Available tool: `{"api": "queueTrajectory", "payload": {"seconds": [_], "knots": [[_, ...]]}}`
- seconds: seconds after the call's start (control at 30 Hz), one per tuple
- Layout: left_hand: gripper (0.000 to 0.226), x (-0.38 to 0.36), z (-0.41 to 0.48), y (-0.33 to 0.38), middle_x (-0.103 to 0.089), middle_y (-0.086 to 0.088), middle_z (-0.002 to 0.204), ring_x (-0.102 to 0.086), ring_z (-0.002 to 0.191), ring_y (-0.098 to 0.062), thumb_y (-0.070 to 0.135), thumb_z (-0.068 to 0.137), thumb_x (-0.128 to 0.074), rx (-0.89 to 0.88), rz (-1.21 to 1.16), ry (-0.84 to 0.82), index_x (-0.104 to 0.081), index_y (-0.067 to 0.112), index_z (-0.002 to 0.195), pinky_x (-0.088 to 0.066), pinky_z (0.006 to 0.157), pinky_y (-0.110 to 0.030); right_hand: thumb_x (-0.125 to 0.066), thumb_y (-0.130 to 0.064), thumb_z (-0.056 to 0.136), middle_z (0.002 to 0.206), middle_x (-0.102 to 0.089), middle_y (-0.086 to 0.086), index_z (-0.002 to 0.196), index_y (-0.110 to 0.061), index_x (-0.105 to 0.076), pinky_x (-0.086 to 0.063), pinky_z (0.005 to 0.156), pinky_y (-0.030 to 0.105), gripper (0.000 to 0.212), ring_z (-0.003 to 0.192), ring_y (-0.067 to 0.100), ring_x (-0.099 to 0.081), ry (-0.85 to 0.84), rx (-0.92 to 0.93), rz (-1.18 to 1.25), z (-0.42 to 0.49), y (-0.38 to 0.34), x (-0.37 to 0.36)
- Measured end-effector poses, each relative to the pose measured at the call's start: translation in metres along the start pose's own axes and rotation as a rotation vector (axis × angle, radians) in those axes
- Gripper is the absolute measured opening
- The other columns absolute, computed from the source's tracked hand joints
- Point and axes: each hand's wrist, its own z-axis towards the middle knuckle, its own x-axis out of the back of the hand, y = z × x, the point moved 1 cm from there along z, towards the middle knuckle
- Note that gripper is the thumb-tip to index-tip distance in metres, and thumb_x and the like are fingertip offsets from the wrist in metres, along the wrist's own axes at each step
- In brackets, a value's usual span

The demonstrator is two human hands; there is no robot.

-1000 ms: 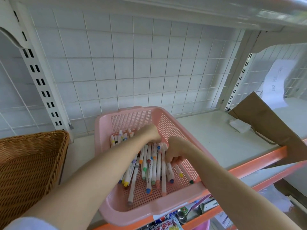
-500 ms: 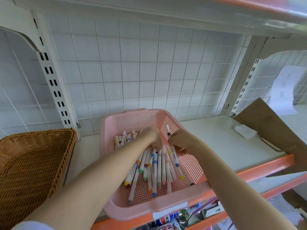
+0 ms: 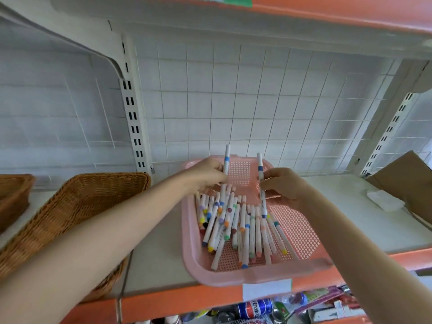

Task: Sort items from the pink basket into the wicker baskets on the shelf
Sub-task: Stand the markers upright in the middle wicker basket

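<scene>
Head view: left hand (image 3: 210, 174) pinches one blue-banded marker (image 3: 226, 160) upright; right hand (image 3: 280, 188) curls round a second marker (image 3: 260, 168), both above the pink basket (image 3: 257, 275) holding the marker pile (image 3: 233, 225). Markers judged light, rigid, smooth: grip mid-barrel. Wicker basket (image 3: 77, 206) stands near, left

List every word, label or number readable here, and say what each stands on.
"可": on the blue bottle below the shelf; the characters beside it are blurred.
Packet at the bottom edge: its lettering is cut off and unreadable.
White label on the orange shelf edge: no text shows.
Markers: the barrel print is too small to read.
</scene>
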Motion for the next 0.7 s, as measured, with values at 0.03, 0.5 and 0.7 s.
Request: {"api": "queueTrajectory", "payload": {"seconds": [0.03,0.5,0.7], "knots": [[0.012,0.01,-0.011,-0.003,-0.059,-0.002,0.08,-0.057,0.065,-0.011,0.003,0.091,-0.052,-0.017,-0.043,0.005,-0.056,0.014,0.087,-0.047,0.055,-0.021,-0.048,0.007,0.087,0.078,-0.061,0.009,0.085,-0.005,-0.056,-0.05,0.064,0.029,0.015,0.067,0.018,-0.059,-0.011,0.022,0.015,-0.002,-0.007,-0.006],[0.002,0.155,-0.127,-0.124,-0.064,-0.005,0.08,-0.061,0.066,-0.011,0.008,0.088,-0.06,0.133,0.045,0.252,-0.061,0.01,0.088,-0.047,0.053,-0.021,-0.055,0.002,0.087,0.067,-0.059,0.005,0.074,-0.009,-0.054,-0.052,0.05,0.023,0.017,0.054,0.013,-0.058,-0.281,0.2,-0.043,-0.029,-0.085,-0.191],[0.017,0.16,-0.125,-0.174,-0.062,-0.005,0.082,-0.059,0.064,-0.012,0.01,0.09,-0.057,0.215,0.349,0.175,-0.061,0.003,0.105,-0.046,0.047,-0.016,-0.052,0.0,0.09,0.066,-0.057,0.006,0.084,-0.009,-0.054,-0.054,0.056,0.025,0.011,0.054,0.012,-0.056,-0.314,0.139,-0.132,-0.031,-0.081,-0.255]]}}
